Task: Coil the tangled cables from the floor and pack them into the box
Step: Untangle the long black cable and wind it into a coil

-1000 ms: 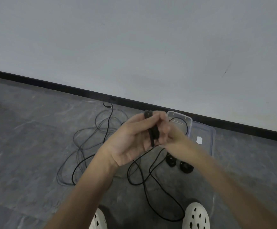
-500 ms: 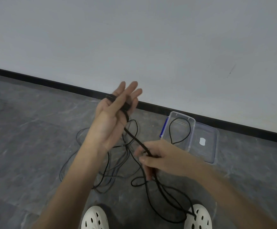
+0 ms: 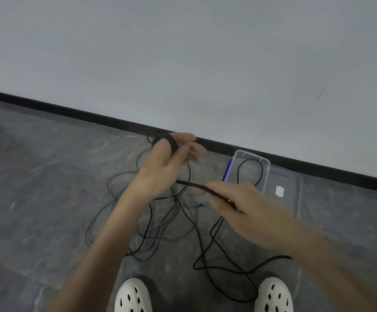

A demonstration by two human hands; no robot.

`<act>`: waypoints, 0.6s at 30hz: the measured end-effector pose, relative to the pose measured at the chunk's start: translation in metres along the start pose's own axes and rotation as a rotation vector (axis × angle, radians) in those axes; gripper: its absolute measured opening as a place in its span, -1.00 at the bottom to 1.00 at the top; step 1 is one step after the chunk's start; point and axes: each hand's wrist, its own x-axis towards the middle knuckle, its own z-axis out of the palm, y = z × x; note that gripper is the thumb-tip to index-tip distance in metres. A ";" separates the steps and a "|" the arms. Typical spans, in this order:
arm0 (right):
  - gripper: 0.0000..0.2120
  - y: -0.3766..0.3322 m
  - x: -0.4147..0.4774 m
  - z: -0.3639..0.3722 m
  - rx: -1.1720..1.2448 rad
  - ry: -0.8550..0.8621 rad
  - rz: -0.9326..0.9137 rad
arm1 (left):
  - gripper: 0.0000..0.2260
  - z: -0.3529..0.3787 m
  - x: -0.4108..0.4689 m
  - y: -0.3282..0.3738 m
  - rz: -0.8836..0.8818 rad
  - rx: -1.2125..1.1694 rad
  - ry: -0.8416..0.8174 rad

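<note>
Since half a second ago the right hand (image 3: 239,208) is sitting higher and nearer the box (image 3: 250,154), pinching the black cable (image 3: 192,184) taut between thumb and fingers. The left hand (image 3: 162,170) is holding several turns wound round its fingers. Loose cable is trailing down to the grey floor (image 3: 36,199) between two white shoes (image 3: 133,296), beside the tangle (image 3: 148,239) — and one loop is lying inside the clear box.
</note>
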 end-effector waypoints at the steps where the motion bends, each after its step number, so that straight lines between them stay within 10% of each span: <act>1: -0.77 0.000 -0.001 0.000 -0.099 0.033 -0.045 | -0.81 0.002 -0.002 0.000 -0.039 0.073 -0.073; 10: -0.69 0.013 -0.007 -0.032 -0.535 0.391 -0.171 | -0.37 0.031 -0.014 0.011 -0.332 0.124 -0.540; 18: -0.69 0.021 0.004 -0.039 -0.563 0.530 -0.153 | -0.65 0.055 -0.021 0.016 -0.423 -0.475 -0.779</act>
